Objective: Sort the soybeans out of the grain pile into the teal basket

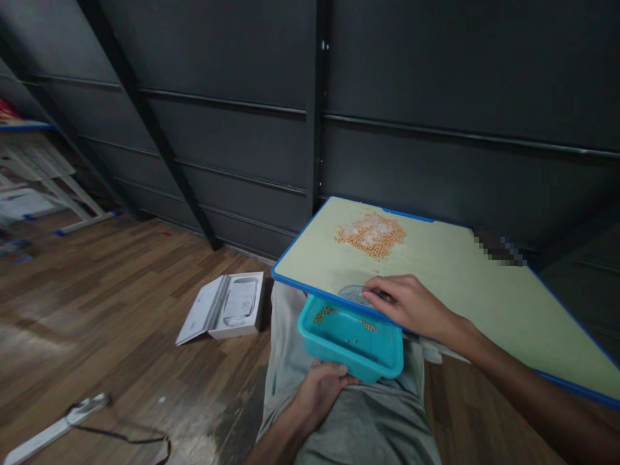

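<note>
My left hand [323, 391] is closed on the near wall of a turquoise plastic tub [349, 363], with the thumb up against its side. The tub rests over my lap, tucked against the table edge, and small clusters of yellow soybeans [369, 326] lie on its floor. Above it, my right hand [407, 300] grips the dark handle of a round, greyish strainer [352, 294] at the table's edge; what the strainer holds is too blurred to tell. Farther back, a heap of soybeans [380, 242] mixed with whitish grains [372, 225] is spread on the table.
The pale yellow table [484, 284] has a blue rim and stands by a dark panelled wall [232, 58]. On the wooden floor to the left are an opened white box [239, 303] and a white strip [58, 429] with a dark cord. Another table [39, 155] stands far left.
</note>
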`<move>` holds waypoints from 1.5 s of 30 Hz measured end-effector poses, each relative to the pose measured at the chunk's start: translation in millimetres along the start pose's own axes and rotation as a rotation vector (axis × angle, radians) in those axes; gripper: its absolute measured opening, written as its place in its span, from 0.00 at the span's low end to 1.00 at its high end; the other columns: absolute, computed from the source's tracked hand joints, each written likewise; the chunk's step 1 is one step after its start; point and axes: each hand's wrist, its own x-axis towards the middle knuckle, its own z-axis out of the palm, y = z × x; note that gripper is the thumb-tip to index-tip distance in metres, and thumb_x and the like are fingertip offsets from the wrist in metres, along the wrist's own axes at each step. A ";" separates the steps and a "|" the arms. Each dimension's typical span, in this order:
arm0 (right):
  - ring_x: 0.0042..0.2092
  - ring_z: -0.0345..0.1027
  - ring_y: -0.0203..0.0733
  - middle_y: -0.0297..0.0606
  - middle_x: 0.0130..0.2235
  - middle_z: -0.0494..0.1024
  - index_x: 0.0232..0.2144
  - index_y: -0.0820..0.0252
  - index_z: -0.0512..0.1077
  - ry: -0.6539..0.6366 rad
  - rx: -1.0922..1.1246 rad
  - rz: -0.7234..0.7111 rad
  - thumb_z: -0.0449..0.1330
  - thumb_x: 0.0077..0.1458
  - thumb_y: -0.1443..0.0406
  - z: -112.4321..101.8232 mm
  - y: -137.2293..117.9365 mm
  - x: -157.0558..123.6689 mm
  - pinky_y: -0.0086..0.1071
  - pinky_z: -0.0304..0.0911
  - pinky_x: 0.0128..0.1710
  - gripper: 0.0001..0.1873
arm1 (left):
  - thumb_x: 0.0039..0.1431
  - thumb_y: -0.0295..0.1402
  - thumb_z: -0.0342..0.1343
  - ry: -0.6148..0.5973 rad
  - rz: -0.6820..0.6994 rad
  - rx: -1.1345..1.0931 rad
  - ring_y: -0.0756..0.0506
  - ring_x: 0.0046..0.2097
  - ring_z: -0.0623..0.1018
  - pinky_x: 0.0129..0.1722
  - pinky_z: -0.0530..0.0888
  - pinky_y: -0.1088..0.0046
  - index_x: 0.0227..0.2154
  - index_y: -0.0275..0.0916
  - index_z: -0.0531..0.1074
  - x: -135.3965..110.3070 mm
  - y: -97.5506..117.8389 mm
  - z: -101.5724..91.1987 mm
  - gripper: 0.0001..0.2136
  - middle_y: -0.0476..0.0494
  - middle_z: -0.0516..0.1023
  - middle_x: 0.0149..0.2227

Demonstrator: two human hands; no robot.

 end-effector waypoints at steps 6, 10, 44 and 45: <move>0.38 0.73 0.41 0.37 0.38 0.80 0.40 0.53 0.75 -0.017 -0.061 0.030 0.53 0.64 0.59 -16.1 10.7 -25.4 0.35 0.65 0.40 0.12 | 0.40 0.23 0.61 -0.023 -0.019 -0.024 0.42 0.36 0.78 0.42 0.71 0.58 0.28 0.38 0.76 -1.2 0.7 -1.1 0.09 0.47 0.81 0.30; 0.39 0.75 0.44 0.38 0.40 0.81 0.41 0.52 0.75 0.026 -0.097 0.124 0.54 0.62 0.58 -33.0 25.7 -54.1 0.36 0.67 0.41 0.12 | 0.41 0.23 0.60 -0.039 -0.019 -0.011 0.42 0.36 0.78 0.43 0.71 0.57 0.29 0.38 0.76 -2.2 1.6 0.9 0.09 0.46 0.81 0.31; 0.30 0.68 0.34 0.34 0.30 0.76 0.40 0.60 0.74 0.053 0.147 -0.130 0.56 0.61 0.60 15.9 17.5 23.8 0.28 0.61 0.33 0.11 | 0.41 0.23 0.59 0.030 0.057 0.031 0.42 0.34 0.78 0.39 0.72 0.58 0.29 0.37 0.74 1.0 -0.5 -3.5 0.09 0.47 0.80 0.29; 0.30 0.69 0.34 0.34 0.30 0.76 0.40 0.60 0.74 0.056 0.152 -0.132 0.56 0.61 0.60 16.7 17.5 24.0 0.28 0.62 0.33 0.11 | 0.40 0.23 0.60 0.024 0.053 0.025 0.42 0.35 0.78 0.39 0.72 0.58 0.30 0.37 0.74 1.5 -1.2 -4.9 0.10 0.46 0.80 0.29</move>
